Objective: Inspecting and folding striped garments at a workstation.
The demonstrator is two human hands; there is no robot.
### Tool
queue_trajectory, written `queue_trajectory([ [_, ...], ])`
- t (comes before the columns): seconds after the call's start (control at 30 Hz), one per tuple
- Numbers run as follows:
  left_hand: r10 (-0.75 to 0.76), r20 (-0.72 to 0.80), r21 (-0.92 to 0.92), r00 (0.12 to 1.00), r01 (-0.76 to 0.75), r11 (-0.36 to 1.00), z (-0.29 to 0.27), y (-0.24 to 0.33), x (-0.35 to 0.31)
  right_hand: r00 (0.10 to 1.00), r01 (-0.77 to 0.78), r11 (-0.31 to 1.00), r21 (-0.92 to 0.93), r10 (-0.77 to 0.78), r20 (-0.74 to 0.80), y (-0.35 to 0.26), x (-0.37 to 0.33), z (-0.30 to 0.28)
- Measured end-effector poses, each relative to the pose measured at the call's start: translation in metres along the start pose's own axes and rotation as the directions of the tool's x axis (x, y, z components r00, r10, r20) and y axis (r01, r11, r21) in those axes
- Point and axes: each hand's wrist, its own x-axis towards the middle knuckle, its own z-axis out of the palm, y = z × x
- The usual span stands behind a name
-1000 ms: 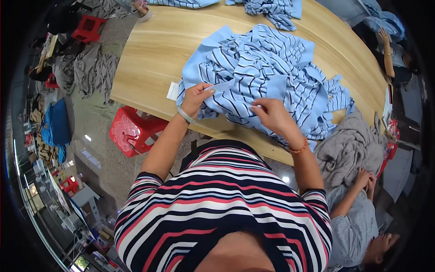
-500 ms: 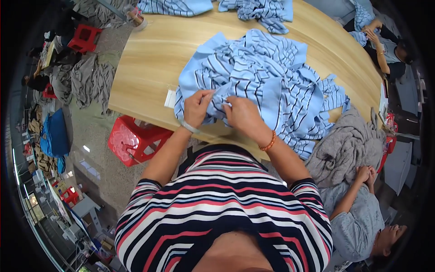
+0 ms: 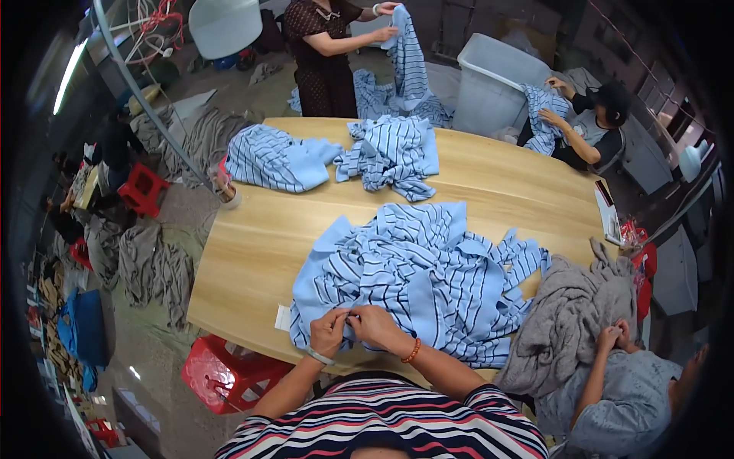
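Striped cloth (image 3: pixel 397 268) heaped on a table (image 3: pixel 248 264), its near edge overlapped by left hand (image 3: pixel 327 334) and right hand (image 3: pixel 375 325), fingertips pinched together

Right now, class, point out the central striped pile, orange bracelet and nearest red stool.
Central striped pile (image 3: pixel 405 277): head view, middle folds.
Orange bracelet (image 3: pixel 414 351): head view, outer band.
Nearest red stool (image 3: pixel 209 372): head view, seat top.

The front heap (image 3: pixel 382 268) of clothes lay on the table (image 3: pixel 245 260). The left hand (image 3: pixel 327 330) and right hand (image 3: pixel 375 325) were side by side at its near edge. Behind it lay a left heap (image 3: pixel 279 158) and a right heap (image 3: pixel 390 153). A cup (image 3: pixel 227 196) was left of those. A stool (image 3: pixel 216 372) stood by the table's near left edge. A cloth pile (image 3: pixel 566 314) lay at the right. A bin (image 3: pixel 489 92) stood behind the table.
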Motion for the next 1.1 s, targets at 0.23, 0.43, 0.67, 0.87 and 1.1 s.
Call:
queue_trajectory([
  [0.23, -0.129, 0.007, 0.042, 0.992, 0.129, 0.991, -0.011, -0.007, -0.021, 0.999, 0.031, 0.994, 0.109, -0.033, 0.020, 0.020, -0.005, -0.005],
  [0.43, -0.170, 0.210, 0.230, 0.963, 0.121, 0.966, -0.017, -0.004, 0.004, 0.997, -0.078, 0.990, 0.119, 0.073, 0.040, 0.055, -0.019, -0.032],
  [0.67, -0.383, 0.228, -0.426, 0.895, 0.445, 0.787, -0.020, -0.007, 0.020, 0.986, -0.165, 0.986, 0.015, 0.165, 0.014, 0.060, -0.047, -0.129],
  [0.87, -0.471, 0.397, -0.594, 0.788, 0.612, 0.523, -0.010, 0.020, 0.017, 0.998, -0.048, 0.999, 0.021, 0.047, 0.032, 0.005, -0.060, -0.093],
  [1.1, -0.494, 0.339, -0.647, 0.801, 0.579, 0.495, -0.004, 0.022, 0.011, 0.996, 0.055, 0.982, -0.178, -0.041, 0.081, -0.013, -0.050, -0.074],
])
